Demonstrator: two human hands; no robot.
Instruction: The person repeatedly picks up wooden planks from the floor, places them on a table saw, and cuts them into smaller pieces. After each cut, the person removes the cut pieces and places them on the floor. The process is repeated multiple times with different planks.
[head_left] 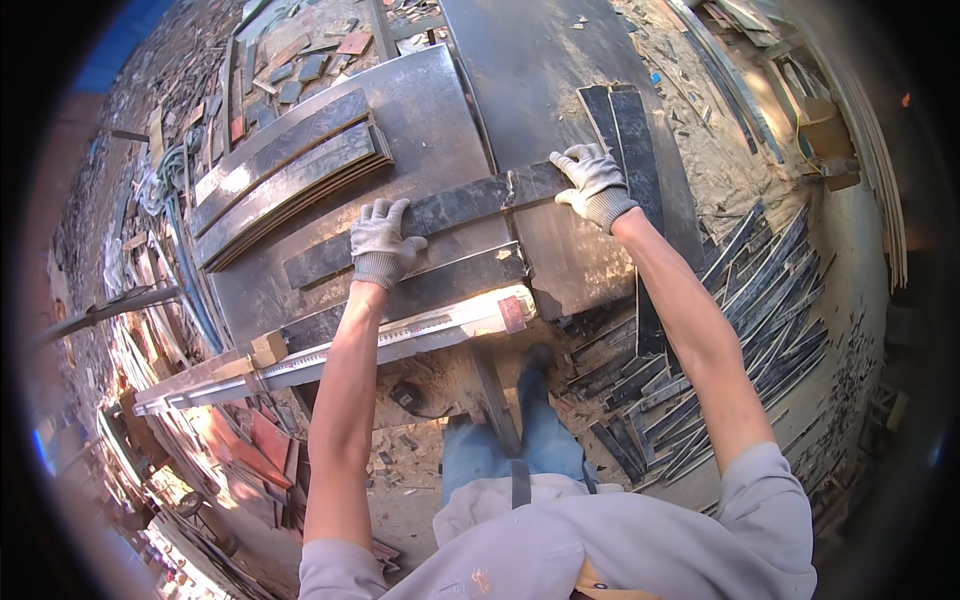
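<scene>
A long dark board strip (pixel 462 207) lies slantwise across the metal saw table (pixel 432 105). My left hand (pixel 382 240), in a pale knit glove, rests flat on its left part with the thumb held out. On the strip's right end lies my right hand (pixel 596 183), gloved the same way, fingers spread over the wood. Another dark strip (pixel 440 285) lies nearer me, beside a metal straight fence (pixel 450 318) with scale markings along the front edge. Past my right hand, dark strips (pixel 630 130) lie lengthwise on the right part of the table.
Stacked cut boards (pixel 290 190) sit at the table's left. A heap of dark offcut strips (pixel 740 340) covers the floor at right. Reddish scrap panels (pixel 255 445) lean at lower left, and scrap pieces (pixel 310 65) litter the far left. A small wood block (pixel 268 348) sits by the fence.
</scene>
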